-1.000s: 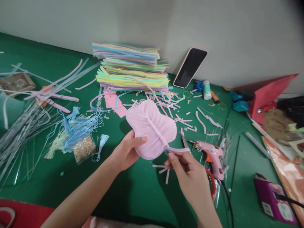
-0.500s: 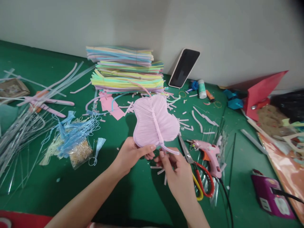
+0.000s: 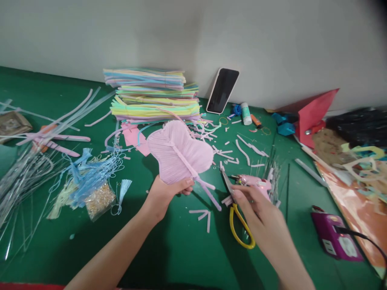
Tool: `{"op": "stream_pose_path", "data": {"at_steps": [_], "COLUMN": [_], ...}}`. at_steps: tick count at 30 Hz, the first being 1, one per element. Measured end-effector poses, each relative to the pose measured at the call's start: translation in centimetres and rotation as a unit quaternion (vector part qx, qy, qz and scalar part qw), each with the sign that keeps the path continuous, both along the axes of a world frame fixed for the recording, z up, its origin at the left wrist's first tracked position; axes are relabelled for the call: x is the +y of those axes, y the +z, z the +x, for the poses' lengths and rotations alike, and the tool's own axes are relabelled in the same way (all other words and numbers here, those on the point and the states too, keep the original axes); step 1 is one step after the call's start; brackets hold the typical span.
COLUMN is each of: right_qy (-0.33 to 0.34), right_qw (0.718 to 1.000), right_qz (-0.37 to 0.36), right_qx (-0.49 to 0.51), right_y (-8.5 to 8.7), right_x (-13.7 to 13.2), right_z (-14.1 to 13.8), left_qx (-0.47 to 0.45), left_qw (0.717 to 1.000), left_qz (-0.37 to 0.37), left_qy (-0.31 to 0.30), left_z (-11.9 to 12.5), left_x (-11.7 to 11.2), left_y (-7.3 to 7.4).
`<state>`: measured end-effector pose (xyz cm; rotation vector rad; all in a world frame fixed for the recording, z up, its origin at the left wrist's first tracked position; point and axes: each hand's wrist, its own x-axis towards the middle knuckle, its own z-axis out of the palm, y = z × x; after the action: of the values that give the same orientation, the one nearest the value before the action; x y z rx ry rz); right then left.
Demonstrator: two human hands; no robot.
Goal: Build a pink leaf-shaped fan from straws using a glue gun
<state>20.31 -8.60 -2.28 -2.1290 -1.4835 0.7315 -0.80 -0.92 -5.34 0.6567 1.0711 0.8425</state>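
My left hand is closed on the lower edge of a lilac petal-shaped fan, its thumb lying on top. The fan looks built from pipe cleaners laid side by side, with a thicker rib down the middle. Two loose stem ends stick out past the thumb. To the right, my right hand has its fingers around the scissors near the pivot. One yellow handle loop shows; the red one is hidden by the hand. A pink glue gun lies just behind that hand.
Bundled pipe cleaners are stacked by the wall, beside a leaning phone. Blue tassels and a bag of beads lie left. Cut lilac scraps are scattered about. A purple corded box sits right.
My right hand has left the fan's stem ends and moved right onto the scissors. The fan, in my left hand alone, has tilted leftward. The whole view has shifted slightly.
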Motion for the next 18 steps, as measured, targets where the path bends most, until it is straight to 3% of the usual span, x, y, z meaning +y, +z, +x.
{"op": "stream_pose_path", "data": {"at_steps": [2,4,8,12,14,16,18], "right_qy": [-0.018,0.016,0.010,-0.029,-0.099,-0.184,-0.221], "right_qw": [0.992,0.984,0.986,0.994,0.995,0.978,0.959], "right_qz": [0.004,-0.014,-0.041,-0.056,-0.004,0.095,0.167], "right_qx": [-0.128,-0.176,-0.159,-0.089,-0.021,0.040,0.064], "right_y": [-0.9,-2.3,-4.1,-3.5,-2.7,-1.9,-1.7], "right_x": [-2.1,-3.9,-4.5,-3.8,-4.0,-4.6,-5.0], "right_z": [1.8,2.6,2.7,3.2,3.3,2.9,1.7], "left_qx": [0.004,-0.010,-0.052,-0.076,-0.076,-0.076,-0.078], "left_qw": [1.000,0.999,0.995,0.992,0.991,0.990,0.986], "left_qz": [-0.002,-0.008,-0.014,-0.011,-0.002,0.018,0.042], "left_qy": [0.023,0.046,0.083,0.102,0.107,0.119,0.138], "left_z": [0.1,0.2,0.7,0.9,0.9,1.1,1.6], "left_x": [0.0,0.0,-0.3,-0.1,0.3,1.0,1.7], "left_y": [-0.2,-0.3,0.0,1.1,1.8,2.5,3.1]}}
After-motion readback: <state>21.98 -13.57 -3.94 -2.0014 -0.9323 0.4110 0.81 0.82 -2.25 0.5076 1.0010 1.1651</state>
